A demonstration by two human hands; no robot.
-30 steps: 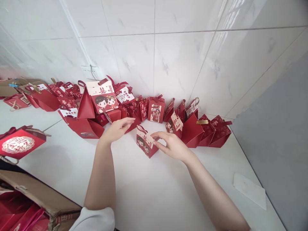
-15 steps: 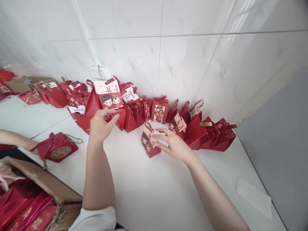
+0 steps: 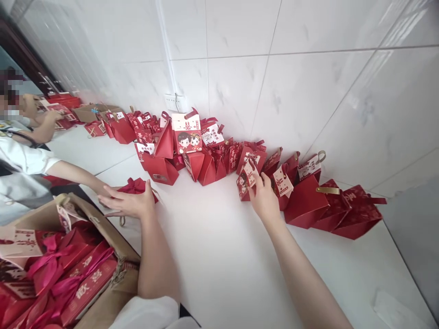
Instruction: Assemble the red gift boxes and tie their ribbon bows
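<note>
My right hand (image 3: pixel 265 197) grips a small red-and-cream gift box (image 3: pixel 243 185) with a printed cartoon couple. The box stands upright against the row at the back of the table. My left hand (image 3: pixel 132 201) is stretched out flat with its fingers apart, beside a red gift box with a ribbon bow (image 3: pixel 134 185). Part of that box is hidden behind the hand, and whether they touch I cannot tell. A co-worker's forearm (image 3: pixel 80 176) reaches in to the same spot, its hand hidden behind my fingers.
Several red gift boxes (image 3: pixel 305 201) line the tiled wall (image 3: pixel 240 91). At the lower left, a cardboard carton (image 3: pixel 115 237) holds more boxes with pink ribbons. Another person (image 3: pixel 41 123) handles boxes at the far left. A white sheet (image 3: pixel 398 308) lies at the lower right.
The view has turned left. My right hand has closed on the couple-print box, which now stands farther back against the row. My left hand has moved left to the ribboned box.
</note>
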